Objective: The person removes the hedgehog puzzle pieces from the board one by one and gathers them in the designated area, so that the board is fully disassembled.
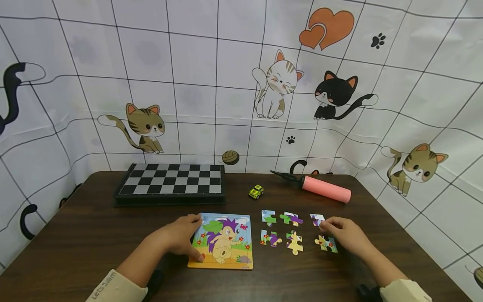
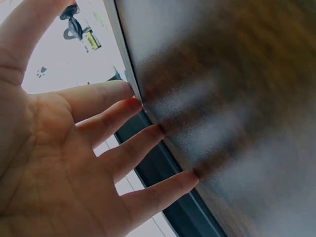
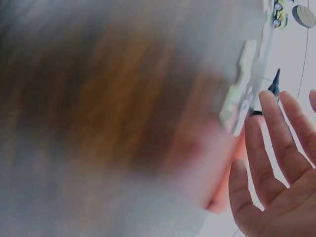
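My left hand [image 1: 183, 237] rests at the left side of a square hedgehog picture board [image 1: 241, 235], its thumb near the lower left corner and its fingers by the upper left. In the left wrist view its fingers [image 2: 148, 148] are spread and fairly straight. The fingertips of my right hand [image 1: 345, 233] are right at a small white and purple jigsaw piece [image 1: 316, 219]. Several other jigsaw pieces lie flat in two rows, among them a yellow and purple piece [image 1: 294, 242] and a flowered piece [image 1: 326, 244] just below the right hand. Its fingers [image 3: 281, 143] look extended in the right wrist view.
Behind the left hand sits a black-and-white checkered board [image 1: 171, 179] with a dark frame. A yellow-green toy car [image 1: 256, 191] and a pink hand pump [image 1: 326, 189] with a black nozzle lie toward the back of the brown table [image 1: 94, 235]. A cat-print curtain [image 1: 196, 96] hangs behind.
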The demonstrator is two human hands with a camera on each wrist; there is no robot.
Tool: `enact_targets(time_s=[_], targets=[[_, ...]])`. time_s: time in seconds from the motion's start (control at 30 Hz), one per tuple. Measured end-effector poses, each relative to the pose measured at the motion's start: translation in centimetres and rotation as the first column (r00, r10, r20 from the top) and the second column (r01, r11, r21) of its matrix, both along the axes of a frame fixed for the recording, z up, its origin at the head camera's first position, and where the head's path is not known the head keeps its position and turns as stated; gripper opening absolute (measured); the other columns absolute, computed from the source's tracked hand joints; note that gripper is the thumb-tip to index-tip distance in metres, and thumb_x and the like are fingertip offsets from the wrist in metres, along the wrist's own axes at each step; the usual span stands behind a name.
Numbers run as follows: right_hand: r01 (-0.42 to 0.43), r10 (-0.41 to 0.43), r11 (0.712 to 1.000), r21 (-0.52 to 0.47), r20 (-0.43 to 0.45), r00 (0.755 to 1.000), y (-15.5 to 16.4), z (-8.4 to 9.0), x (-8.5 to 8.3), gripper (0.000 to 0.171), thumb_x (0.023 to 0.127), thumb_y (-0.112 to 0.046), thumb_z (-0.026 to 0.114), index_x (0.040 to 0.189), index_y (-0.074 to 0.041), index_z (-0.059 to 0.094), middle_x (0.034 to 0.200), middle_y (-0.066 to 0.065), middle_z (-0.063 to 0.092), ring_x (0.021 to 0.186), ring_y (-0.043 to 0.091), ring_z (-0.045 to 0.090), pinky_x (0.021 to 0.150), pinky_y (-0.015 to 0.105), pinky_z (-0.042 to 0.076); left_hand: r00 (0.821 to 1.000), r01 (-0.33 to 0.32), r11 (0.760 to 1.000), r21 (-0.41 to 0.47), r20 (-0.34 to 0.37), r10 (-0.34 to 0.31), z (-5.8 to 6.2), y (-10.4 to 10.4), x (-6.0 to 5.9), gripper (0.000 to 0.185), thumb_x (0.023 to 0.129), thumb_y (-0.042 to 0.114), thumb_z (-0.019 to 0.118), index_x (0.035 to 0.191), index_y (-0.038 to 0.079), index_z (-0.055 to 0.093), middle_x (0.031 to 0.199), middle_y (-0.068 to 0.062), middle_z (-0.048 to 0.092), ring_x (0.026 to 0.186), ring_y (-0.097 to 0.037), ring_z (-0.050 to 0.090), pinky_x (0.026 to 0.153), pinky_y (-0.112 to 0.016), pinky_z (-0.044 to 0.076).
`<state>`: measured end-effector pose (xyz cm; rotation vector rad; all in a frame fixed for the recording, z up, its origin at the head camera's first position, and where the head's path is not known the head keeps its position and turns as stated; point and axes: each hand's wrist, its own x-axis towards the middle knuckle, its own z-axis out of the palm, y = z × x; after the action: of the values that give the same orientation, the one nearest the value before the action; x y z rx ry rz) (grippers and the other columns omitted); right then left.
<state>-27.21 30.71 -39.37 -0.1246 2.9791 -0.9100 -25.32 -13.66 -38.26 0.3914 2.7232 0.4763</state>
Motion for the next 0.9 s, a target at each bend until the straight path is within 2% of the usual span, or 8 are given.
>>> enact_targets(time_s=[0.1,0.2,0.4,0.5,0.63,0.7,0.8,0.9], targets=[[-0.013,0.013,1.000,0.013,-0.024,1.000,-1.2,0.6,0.0,0.031,0.100,-0.037,0.058,0.104,-0.010,0.072,0.101,0.006,0.071,0.092,0.022,0.061,0.075,0.041,0.050,1.000,0.001,1.000,-0.003,-0.002,-0.001,0.1,0.0,0.0,0.098,0.070,0.044,0.088,0.146,-0.002,0.045,0.155,-0.021,0.033,0.142,-0.046,0.029,0.108,-0.069,0.027],[-0.062,0.062,0.998,-0.011,-0.042,0.997,-3.3,1.3,0.1,0.029,0.100,-0.035,0.060,0.106,-0.010,0.073,0.102,0.005,0.070,0.092,0.021,0.061,0.075,0.041,0.051,1.000,0.002,1.000,-0.006,-0.002,-0.002,0.2,0.0,0.1,0.098,0.070,0.044,0.088,0.145,-0.002,0.046,0.155,-0.021,0.033,0.142,-0.045,0.029,0.108,-0.070,0.027],[-0.179,0.176,0.979,-0.095,-0.037,0.984,-9.9,1.9,0.0,0.023,0.099,-0.031,0.062,0.105,-0.012,0.073,0.099,0.000,0.068,0.086,0.017,0.057,0.073,0.036,0.049,1.000,0.012,1.000,-0.007,0.003,-0.012,0.3,0.0,0.1,0.099,0.071,0.045,0.087,0.146,-0.002,0.045,0.156,-0.020,0.032,0.142,-0.045,0.028,0.109,-0.068,0.026],[-0.276,0.278,0.947,-0.164,-0.006,0.960,-14.0,1.4,-0.1,0.021,0.099,-0.029,0.063,0.105,-0.012,0.073,0.098,-0.001,0.067,0.082,0.016,0.055,0.069,0.033,0.049,1.000,0.021,1.000,-0.003,0.005,-0.021,0.3,-0.2,0.2,0.101,0.070,0.047,0.087,0.147,-0.002,0.044,0.156,-0.020,0.032,0.142,-0.045,0.028,0.108,-0.070,0.027],[-0.403,0.426,0.885,-0.234,0.051,0.903,-19.2,0.8,0.3,0.018,0.099,-0.022,0.062,0.107,-0.011,0.074,0.106,0.002,0.068,0.080,0.017,0.057,0.067,0.032,0.051,0.999,0.046,0.999,-0.006,0.002,-0.046,0.4,-0.4,0.2,0.107,0.067,0.051,0.088,0.147,-0.002,0.043,0.156,-0.020,0.032,0.141,-0.047,0.029,0.105,-0.073,0.028],[-0.440,0.471,0.861,-0.255,0.073,0.879,-21.4,0.7,0.6,0.016,0.099,-0.016,0.061,0.109,-0.012,0.073,0.112,0.005,0.067,0.085,0.019,0.061,0.069,0.033,0.053,0.998,0.061,0.998,-0.016,-0.002,-0.061,0.4,-0.6,0.2,0.110,0.065,0.052,0.089,0.148,-0.002,0.042,0.156,-0.019,0.031,0.141,-0.047,0.028,0.104,-0.073,0.028],[-0.450,0.494,0.847,-0.282,0.109,0.862,-23.9,0.6,1.1,0.019,0.095,-0.007,0.063,0.110,-0.012,0.073,0.119,0.008,0.064,0.095,0.024,0.063,0.076,0.037,0.056,0.997,0.079,0.997,-0.024,-0.008,-0.079,0.3,-0.8,0.1,0.114,0.061,0.051,0.092,0.149,-0.001,0.041,0.157,-0.017,0.031,0.142,-0.046,0.027,0.104,-0.074,0.028],[-0.453,0.490,0.861,-0.231,0.140,0.861,-25.4,0.7,1.5,0.026,0.088,-0.006,0.073,0.112,-0.014,0.073,0.122,0.007,0.058,0.099,0.023,0.063,0.080,0.037,0.056,0.996,0.086,0.996,-0.021,-0.015,-0.087,0.4,-1.0,0.2,0.115,0.059,0.049,0.094,0.149,0.000,0.040,0.157,-0.016,0.031,0.143,-0.044,0.027,0.104,-0.074,0.027]])
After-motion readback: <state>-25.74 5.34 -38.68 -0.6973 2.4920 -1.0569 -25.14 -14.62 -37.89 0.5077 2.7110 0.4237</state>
